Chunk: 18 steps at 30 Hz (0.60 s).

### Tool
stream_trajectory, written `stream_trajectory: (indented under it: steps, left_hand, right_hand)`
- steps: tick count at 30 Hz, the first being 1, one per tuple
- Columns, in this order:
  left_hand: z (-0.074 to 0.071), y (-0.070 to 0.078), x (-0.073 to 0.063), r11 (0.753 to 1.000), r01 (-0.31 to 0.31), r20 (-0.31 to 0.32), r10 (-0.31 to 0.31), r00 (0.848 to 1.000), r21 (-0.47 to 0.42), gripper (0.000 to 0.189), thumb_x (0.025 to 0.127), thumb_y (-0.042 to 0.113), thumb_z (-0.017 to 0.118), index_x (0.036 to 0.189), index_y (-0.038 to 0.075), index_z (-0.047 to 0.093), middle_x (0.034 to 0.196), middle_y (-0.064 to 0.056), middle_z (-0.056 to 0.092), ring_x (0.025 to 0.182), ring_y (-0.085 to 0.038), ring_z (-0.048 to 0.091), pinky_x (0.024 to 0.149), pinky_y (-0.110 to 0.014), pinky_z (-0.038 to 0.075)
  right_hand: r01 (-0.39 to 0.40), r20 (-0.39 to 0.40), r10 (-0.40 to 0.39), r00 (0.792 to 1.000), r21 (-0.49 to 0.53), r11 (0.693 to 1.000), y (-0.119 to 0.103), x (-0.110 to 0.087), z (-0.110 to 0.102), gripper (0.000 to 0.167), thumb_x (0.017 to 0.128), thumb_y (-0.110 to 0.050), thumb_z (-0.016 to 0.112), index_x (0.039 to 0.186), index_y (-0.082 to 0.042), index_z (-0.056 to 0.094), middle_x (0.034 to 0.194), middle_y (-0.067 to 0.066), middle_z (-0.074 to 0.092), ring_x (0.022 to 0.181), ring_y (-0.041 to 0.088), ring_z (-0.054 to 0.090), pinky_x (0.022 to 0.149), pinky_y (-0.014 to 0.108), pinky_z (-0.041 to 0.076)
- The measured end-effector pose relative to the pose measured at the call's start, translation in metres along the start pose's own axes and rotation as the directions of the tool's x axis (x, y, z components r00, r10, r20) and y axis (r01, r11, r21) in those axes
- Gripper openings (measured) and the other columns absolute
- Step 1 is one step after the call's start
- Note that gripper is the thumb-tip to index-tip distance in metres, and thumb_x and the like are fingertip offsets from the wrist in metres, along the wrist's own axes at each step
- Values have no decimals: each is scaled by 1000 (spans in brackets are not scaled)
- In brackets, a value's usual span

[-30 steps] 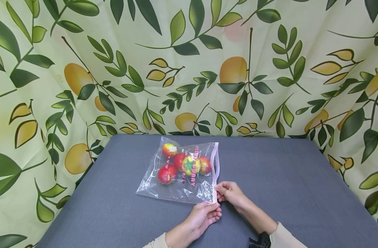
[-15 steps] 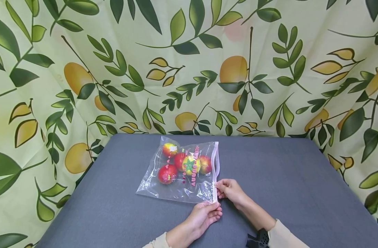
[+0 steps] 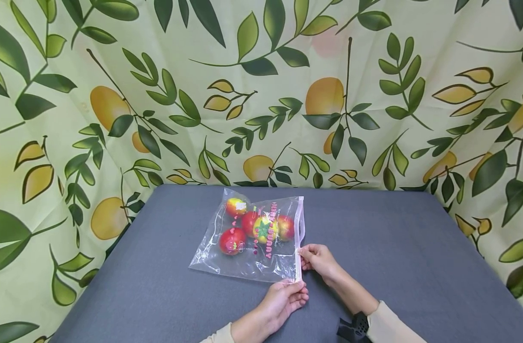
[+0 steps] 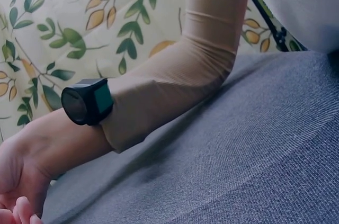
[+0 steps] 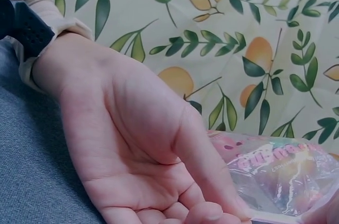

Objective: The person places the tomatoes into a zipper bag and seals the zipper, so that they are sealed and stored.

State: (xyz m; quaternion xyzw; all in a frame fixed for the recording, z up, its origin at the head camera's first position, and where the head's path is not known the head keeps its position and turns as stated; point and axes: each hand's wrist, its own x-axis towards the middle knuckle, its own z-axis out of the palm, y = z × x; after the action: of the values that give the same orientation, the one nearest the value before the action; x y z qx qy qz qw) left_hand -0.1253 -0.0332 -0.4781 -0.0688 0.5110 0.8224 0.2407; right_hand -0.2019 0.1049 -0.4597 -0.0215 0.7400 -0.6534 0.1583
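Note:
A clear zip bag [image 3: 253, 269] with pink lettering lies on the table, holding several round red and yellow fruits [image 3: 232, 240]. Its pale pink zip edge [image 3: 299, 214] faces right, with the two strips bowed apart toward the far end. My left hand [image 3: 283, 305] pinches the near corner of that edge between thumb and fingers; its palm [image 5: 122, 139] shows in the right wrist view. Just farther along, my right hand [image 3: 321, 262] pinches the strip with thumb and forefinger. In the left wrist view, the right forearm [image 4: 69, 139] shows but the bag does not.
Grey cloth covers the table [image 3: 158, 305]. A curtain [image 3: 261, 95] printed with leaves and fruit hangs behind it and along both sides. A black wrist device [image 3: 355, 326] sits at the right sleeve's cuff.
My right hand has slid a little along the zip edge, away from the near corner. My left hand keeps its hold there, and the fruits stay in place.

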Motion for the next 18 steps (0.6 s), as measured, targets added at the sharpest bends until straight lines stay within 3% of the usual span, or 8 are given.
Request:
stream_trajectory:
  steps: [18]
  left_hand:
    - [1, -1, -2, 1000, -13, -1, 13, 1000, -4, 8, 95, 11, 54, 89, 9, 59, 73, 6, 60, 66, -2, 59, 68, -16, 50]
  right_hand:
    - [-3, -77, 5, 997, 24, 1000, -3, 14, -1, 22, 95, -4, 49, 99, 17, 58, 62, -6, 55, 58, 3, 53, 56, 16, 49]
